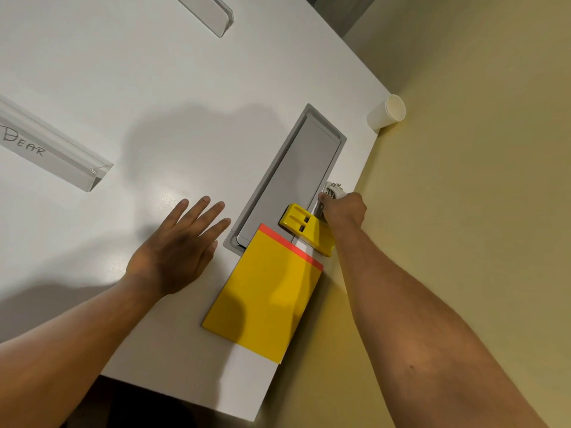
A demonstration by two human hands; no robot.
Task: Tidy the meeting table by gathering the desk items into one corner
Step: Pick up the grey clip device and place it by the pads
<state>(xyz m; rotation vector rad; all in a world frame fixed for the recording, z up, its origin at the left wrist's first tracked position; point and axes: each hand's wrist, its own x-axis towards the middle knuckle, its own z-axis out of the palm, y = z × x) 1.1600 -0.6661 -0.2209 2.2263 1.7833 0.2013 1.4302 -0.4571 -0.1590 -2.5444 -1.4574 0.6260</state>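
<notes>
white table (154, 72) by a yellow wall (479, 149); left hand (179, 251) released flat, right hand (343, 211) grasping a small white object (333, 189).

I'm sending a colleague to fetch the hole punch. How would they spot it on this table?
Find the grey cable hatch set into the white table near the wall-side edge. At its near end, between the yellow notepad and the right hand, lies the hole punch: yellow, chunky, with two dark slots, unlike the flat pad.

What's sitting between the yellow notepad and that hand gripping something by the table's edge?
In the head view, a yellow block with slots lies between the yellow notepad and the right hand, which grips a small white object.
</notes>
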